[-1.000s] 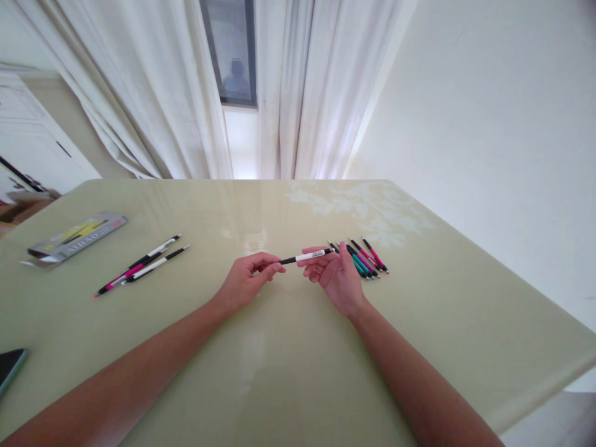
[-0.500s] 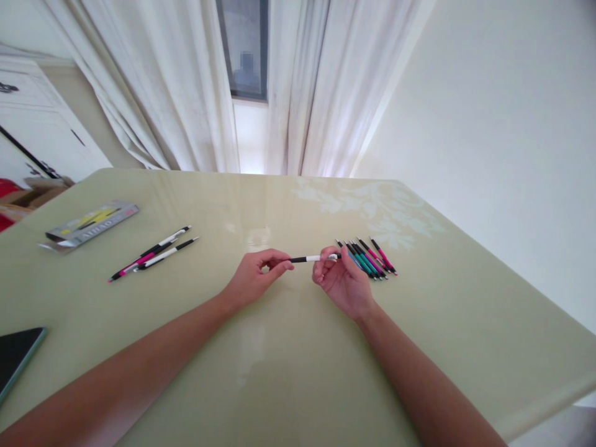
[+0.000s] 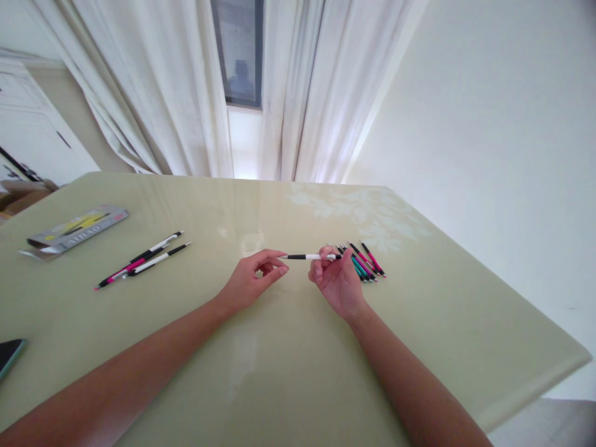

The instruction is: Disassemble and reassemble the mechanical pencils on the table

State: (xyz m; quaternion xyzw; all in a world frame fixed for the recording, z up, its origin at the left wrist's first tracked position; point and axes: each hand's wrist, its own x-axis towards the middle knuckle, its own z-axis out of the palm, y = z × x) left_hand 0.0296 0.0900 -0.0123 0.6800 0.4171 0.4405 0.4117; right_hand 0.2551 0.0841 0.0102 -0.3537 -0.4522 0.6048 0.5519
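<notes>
Between my hands, over the table's middle, a white pen with black ends point(image 3: 313, 256) lies roughly level. My right hand point(image 3: 339, 282) grips its right end, with the thumb against the end and the fingers curled round. My left hand point(image 3: 251, 277) is at the pen's pointed left end; its thumb and forefinger are apart, and the forefinger is at or very near the tip. Just behind my right hand lies a row of several coloured pens point(image 3: 367, 261), green, purple and pink, partly hidden by that hand.
On the left lie several pens point(image 3: 144, 261), white, black and pink. Behind them is a grey and yellow pen box point(image 3: 81, 230) with its near end open. A dark flat device point(image 3: 10, 355) shows at the left edge. Curtains and a wall stand beyond the table point(image 3: 279, 372).
My left thumb and forefinger have parted, baring the pen's tip. My right hand still holds the pen. The whole view has shifted slightly, so things sit further left.
</notes>
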